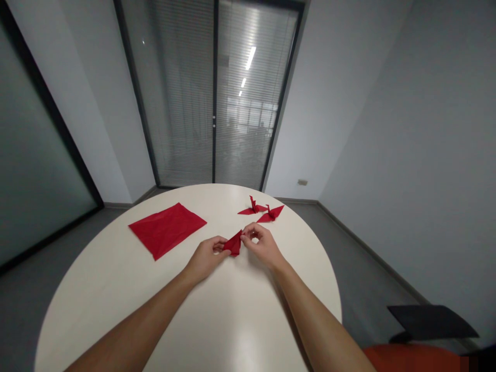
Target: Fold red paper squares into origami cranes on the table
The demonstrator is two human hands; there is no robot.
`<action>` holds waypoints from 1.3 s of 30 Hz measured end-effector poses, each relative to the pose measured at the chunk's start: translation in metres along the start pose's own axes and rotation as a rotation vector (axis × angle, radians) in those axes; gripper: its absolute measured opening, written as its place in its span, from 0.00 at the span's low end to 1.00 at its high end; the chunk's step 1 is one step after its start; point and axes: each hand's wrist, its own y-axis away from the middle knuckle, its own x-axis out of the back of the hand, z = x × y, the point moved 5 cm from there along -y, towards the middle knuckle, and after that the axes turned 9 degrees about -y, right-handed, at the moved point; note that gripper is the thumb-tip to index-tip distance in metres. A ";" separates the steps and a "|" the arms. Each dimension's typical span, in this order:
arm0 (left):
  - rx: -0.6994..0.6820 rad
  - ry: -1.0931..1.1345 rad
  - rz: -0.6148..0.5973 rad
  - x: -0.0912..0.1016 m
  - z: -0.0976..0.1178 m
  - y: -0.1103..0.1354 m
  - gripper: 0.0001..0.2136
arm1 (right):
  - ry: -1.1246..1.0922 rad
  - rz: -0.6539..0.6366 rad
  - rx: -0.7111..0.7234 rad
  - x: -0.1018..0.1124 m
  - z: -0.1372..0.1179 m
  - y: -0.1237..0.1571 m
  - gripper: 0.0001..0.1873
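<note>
A partly folded piece of red origami paper [233, 244] is held just above the table between both hands. My left hand [207, 257] pinches its left side, thumb in front and fingers behind. At its upper right tip, my right hand [262, 243] closes thumb and index finger on the paper. Beyond my right hand stand two finished red paper cranes, one farther back [253, 207] and one nearer to the right [272, 213]. Flat on the table to the left lies a red sheet of paper [168, 229], with faint creases.
Everything sits on a round white table [112, 294]. A chair with a red seat [414, 357] and a black armrest [433, 320] stands at the lower right. Past the table's far edge are glass panels with blinds [186, 103].
</note>
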 end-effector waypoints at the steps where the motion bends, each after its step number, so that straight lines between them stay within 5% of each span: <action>1: -0.023 -0.044 0.010 0.001 0.001 0.001 0.10 | -0.001 -0.008 -0.010 -0.001 0.001 0.000 0.04; 11: -0.164 -0.367 0.090 0.003 0.018 0.008 0.08 | 0.064 -0.104 -0.027 -0.007 -0.006 0.002 0.02; 19: -0.143 -0.343 0.113 0.006 0.020 0.008 0.07 | -0.039 -0.085 -0.090 -0.008 0.004 0.002 0.10; 39: -0.127 -0.347 0.119 0.007 0.013 0.007 0.07 | 0.030 -0.145 -0.127 -0.002 0.008 0.002 0.06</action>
